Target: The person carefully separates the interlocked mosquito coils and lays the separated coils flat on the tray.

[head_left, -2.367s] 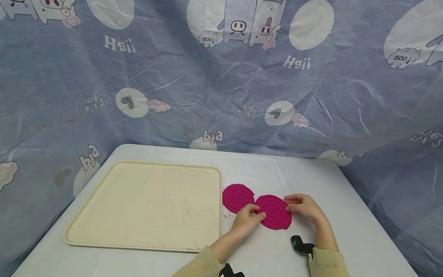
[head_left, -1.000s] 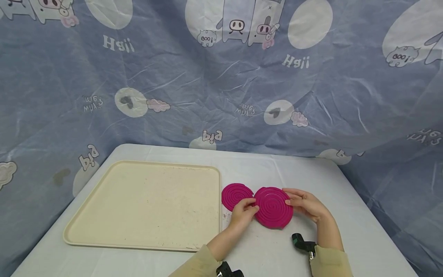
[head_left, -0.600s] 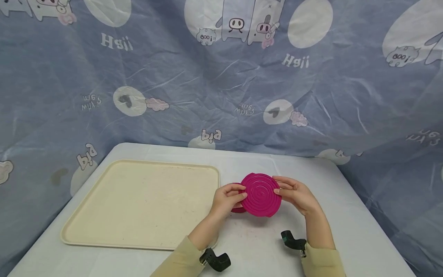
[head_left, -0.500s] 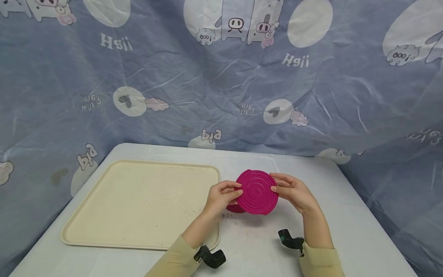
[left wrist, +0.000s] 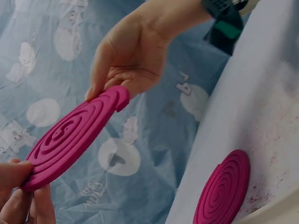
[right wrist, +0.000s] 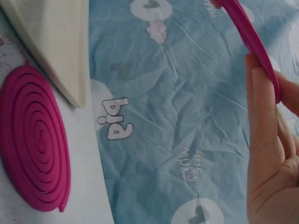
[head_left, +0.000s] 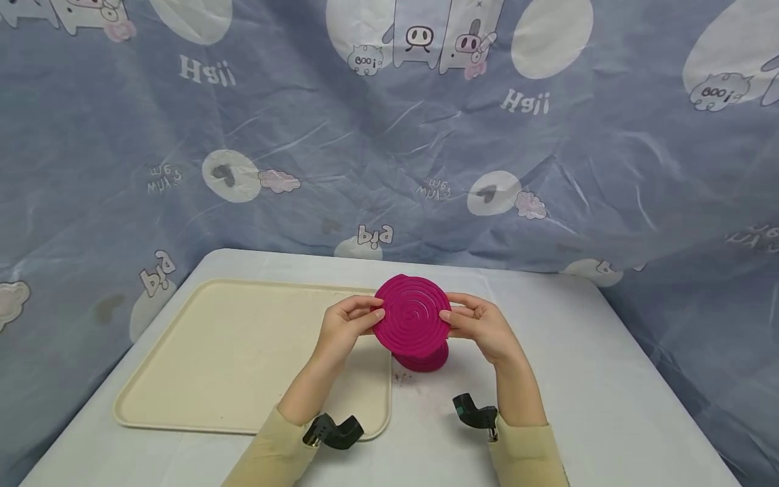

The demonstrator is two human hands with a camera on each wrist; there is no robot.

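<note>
A flat magenta spiral disc (head_left: pixel 412 316), coiled from a thick strand, is held up above the table between both hands. My left hand (head_left: pixel 345 327) pinches its left edge between thumb and fingers. On the opposite edge, the right hand (head_left: pixel 485 329) pinches it the same way. The left wrist view shows the raised disc (left wrist: pixel 70 137) tilted, with a hand at each end. Below it a second magenta spiral disc (head_left: pixel 421 362) lies on the table, partly hidden by the first in the head view; the right wrist view shows this lower disc (right wrist: pixel 37 140) more fully.
A large cream tray (head_left: pixel 243 358) covers the left part of the white table (head_left: pixel 584 379). Dark crumbs (head_left: pixel 402 377) lie by its right edge. Behind the table hangs a blue printed cloth (head_left: pixel 341 135). A black wrist camera sits on each sleeve.
Both hands have lifted one spiral disc off the table and carried it up and to the left, partly over the tray's right edge. The other disc has stayed on the table.
</note>
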